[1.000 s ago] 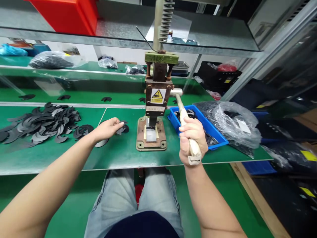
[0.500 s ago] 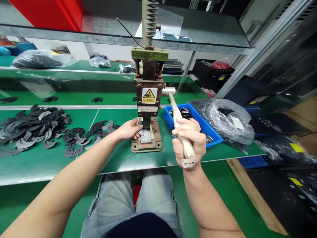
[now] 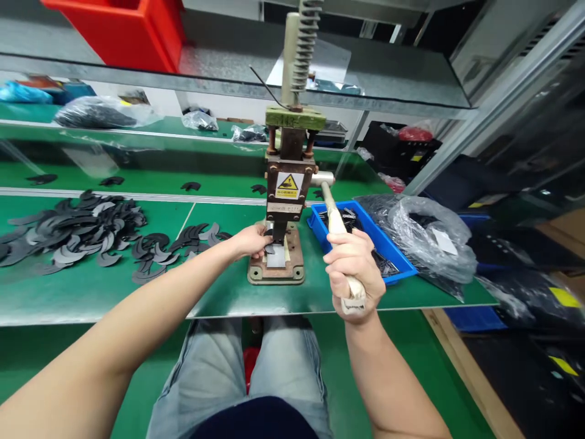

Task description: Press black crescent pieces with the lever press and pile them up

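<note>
1. One press (image 3: 282,227).
2. One lever (image 3: 337,221).
3. One dark piece (image 3: 270,249) at the press.
4. Five curved pieces (image 3: 191,186) in a spaced row.
5. Heaped pieces (image 3: 86,235): too overlapped to count.
6. One blue tray (image 3: 403,273).
7. One red bin (image 3: 150,36).

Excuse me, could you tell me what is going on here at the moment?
A person is working at a hand press. Their left hand holds a dark piece over the press base, close to the ram, while the right hand grips the wrapped lever. A heap of dark curved pieces lies to the left; a blue tray of small parts stands to the right.
</note>
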`<action>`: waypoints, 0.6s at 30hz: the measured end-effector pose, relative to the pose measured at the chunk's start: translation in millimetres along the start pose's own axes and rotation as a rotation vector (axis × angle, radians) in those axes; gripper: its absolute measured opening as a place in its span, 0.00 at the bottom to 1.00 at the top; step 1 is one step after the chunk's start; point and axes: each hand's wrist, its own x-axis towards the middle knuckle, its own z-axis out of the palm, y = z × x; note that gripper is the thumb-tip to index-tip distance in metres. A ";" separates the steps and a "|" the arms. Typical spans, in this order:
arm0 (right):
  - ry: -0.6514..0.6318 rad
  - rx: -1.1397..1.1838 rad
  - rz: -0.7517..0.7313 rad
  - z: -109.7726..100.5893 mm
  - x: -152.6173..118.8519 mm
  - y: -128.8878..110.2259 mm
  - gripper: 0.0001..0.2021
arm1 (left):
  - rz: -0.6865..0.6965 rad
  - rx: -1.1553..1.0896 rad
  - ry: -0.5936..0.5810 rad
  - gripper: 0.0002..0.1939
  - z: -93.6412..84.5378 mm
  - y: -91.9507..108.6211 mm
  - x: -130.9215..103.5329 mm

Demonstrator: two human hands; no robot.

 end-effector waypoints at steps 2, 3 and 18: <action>0.024 0.005 -0.003 2.2 -0.7 0.5 0.08 | 0.070 -0.005 0.038 0.12 3.6 -2.5 -5.2; 0.038 0.011 -0.007 3.2 -0.7 0.8 0.09 | 0.119 -0.021 0.038 0.11 4.6 -5.9 -8.9; 0.296 0.002 0.018 24.8 0.3 6.2 0.14 | 0.129 0.456 0.727 0.19 -146.1 -201.0 -130.9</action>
